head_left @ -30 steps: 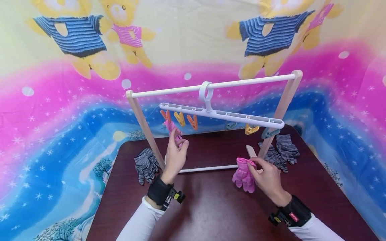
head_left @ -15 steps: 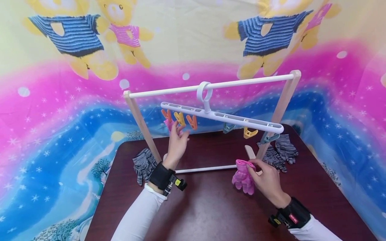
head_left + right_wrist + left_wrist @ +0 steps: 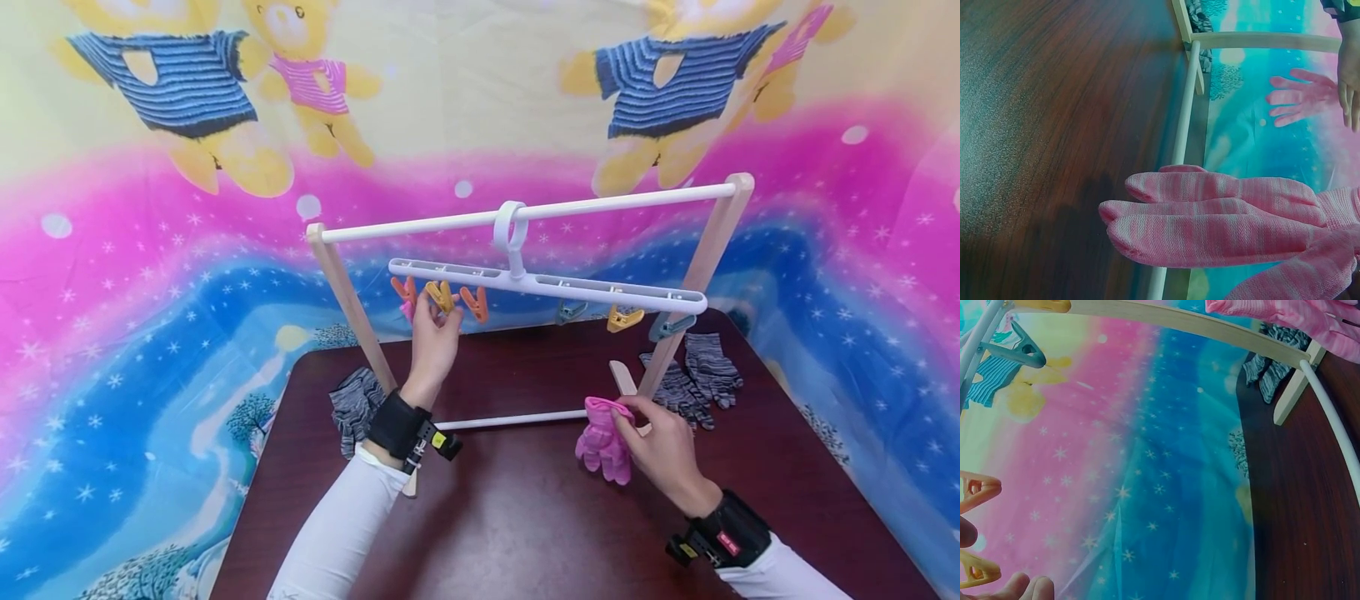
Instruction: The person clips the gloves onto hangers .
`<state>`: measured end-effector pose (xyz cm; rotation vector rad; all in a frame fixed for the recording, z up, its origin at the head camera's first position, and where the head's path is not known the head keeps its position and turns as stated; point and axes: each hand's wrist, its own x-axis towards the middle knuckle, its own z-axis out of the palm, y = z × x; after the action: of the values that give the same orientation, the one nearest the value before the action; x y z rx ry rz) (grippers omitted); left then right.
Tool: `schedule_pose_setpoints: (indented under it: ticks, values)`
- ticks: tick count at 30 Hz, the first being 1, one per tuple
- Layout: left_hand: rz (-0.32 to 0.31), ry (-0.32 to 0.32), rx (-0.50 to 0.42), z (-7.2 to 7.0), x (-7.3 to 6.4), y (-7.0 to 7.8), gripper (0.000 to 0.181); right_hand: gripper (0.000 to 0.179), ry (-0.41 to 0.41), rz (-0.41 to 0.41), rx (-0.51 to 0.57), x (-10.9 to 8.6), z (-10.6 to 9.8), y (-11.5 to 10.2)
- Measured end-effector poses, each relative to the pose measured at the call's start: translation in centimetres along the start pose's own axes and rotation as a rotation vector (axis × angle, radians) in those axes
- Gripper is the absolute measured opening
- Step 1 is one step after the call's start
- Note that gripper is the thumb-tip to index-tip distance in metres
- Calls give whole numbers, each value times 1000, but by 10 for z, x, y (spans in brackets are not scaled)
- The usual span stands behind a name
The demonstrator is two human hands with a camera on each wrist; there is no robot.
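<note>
Rack [image 3: 600, 206] standing on table [image 3: 525, 508], hanger [image 3: 517, 278] hanging from rack, two gloves [image 3: 712, 371] lying right of rack, held glove [image 3: 604, 442] dangling before rack, backdrop [image 3: 450, 108] hanging behind.

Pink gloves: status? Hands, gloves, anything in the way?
Left hand at yellow clip, grip unclear. Right hand pinching pink glove by cuff. Other pink glove hanging near left hand. No obstruction apparent.

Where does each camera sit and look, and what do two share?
Head: on the head, facing forward and down at hanger and table; left hand, right hand, white sleeves show.
Left wrist: worn there, looking past orange peg and yellow peg at the backdrop; left fingertips lower left.
Right wrist: worn there, looking past the held glove at the frame's left post; left hand upper right, right hand unclear.
Shared: head and right wrist both show the held glove and left hand.
</note>
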<state>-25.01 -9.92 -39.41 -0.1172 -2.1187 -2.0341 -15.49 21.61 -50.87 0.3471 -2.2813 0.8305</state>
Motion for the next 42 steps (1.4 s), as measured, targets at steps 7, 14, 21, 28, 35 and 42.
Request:
schedule_pose_setpoints:
  ticks: [7,14,21,28,35,42]
  values:
    - [44,43,17,-1,3,4,39,21,-1,-3,17,0,1,-1]
    - [53,60,43,-3,1,8,30,22,-12,-7,36,0,1,-3]
    - [61,82,69,-5,-1,12,29,23,-15,-11,39,0,1,-7]
    - [71,102,85,-8,-2,14,35,23,-24,-25,43,1,4,-12]
    - [50,104,103,-11,-3,15,32,23,-29,-30,66,2,8,-18]
    - [55,81,94,-12,-5,17,31,22,-38,-44,89,7,14,-26]
